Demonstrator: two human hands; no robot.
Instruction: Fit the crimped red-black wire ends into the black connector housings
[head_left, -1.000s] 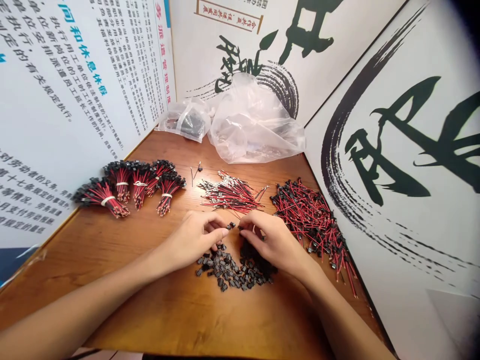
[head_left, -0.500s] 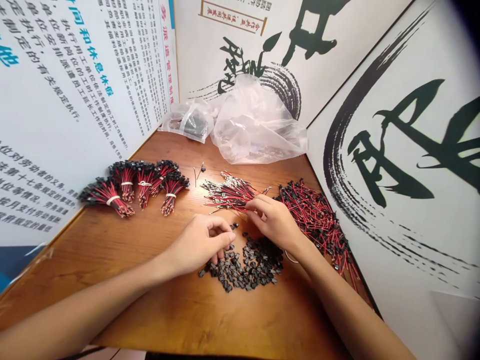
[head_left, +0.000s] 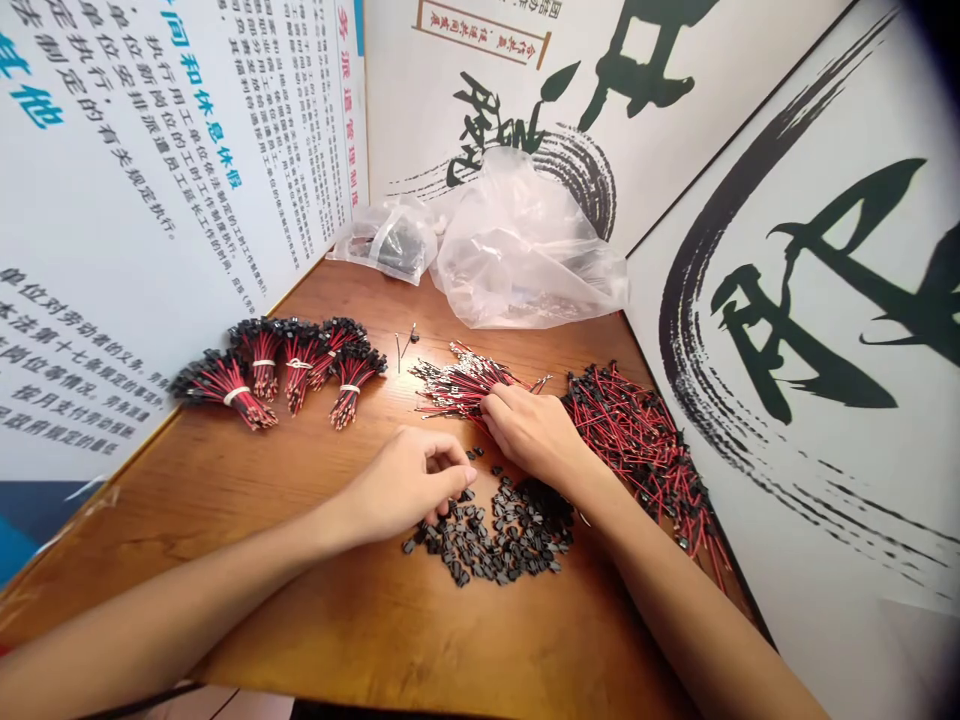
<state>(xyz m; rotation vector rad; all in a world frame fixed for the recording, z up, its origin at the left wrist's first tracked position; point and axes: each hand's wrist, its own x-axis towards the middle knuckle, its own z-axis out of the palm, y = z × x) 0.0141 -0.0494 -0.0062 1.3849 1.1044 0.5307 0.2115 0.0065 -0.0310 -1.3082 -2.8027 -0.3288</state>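
Observation:
My right hand (head_left: 529,432) rests with its fingertips on the edge of a loose pile of red-and-black wires with bare metal terminals (head_left: 461,385). What its fingers hold is hidden. My left hand (head_left: 405,485) hangs curled just above a heap of small black plastic connector housings (head_left: 495,530), and its fingertips hide whatever may be between them. Right of my right hand lies a larger tangle of red-and-black wires fitted with black connectors (head_left: 645,460). Several tied wire bundles (head_left: 277,370) lie to the left on the wooden table (head_left: 337,620).
Two clear plastic bags (head_left: 529,250) (head_left: 390,240) lie at the back against the printed walls (head_left: 150,170). A few stray wires (head_left: 405,345) lie in front of them. The table's near edge runs below my forearms.
My right hand has moved off the connector heap and up onto the loose wires. My left hand stays over the connectors. The whole view has drifted slightly.

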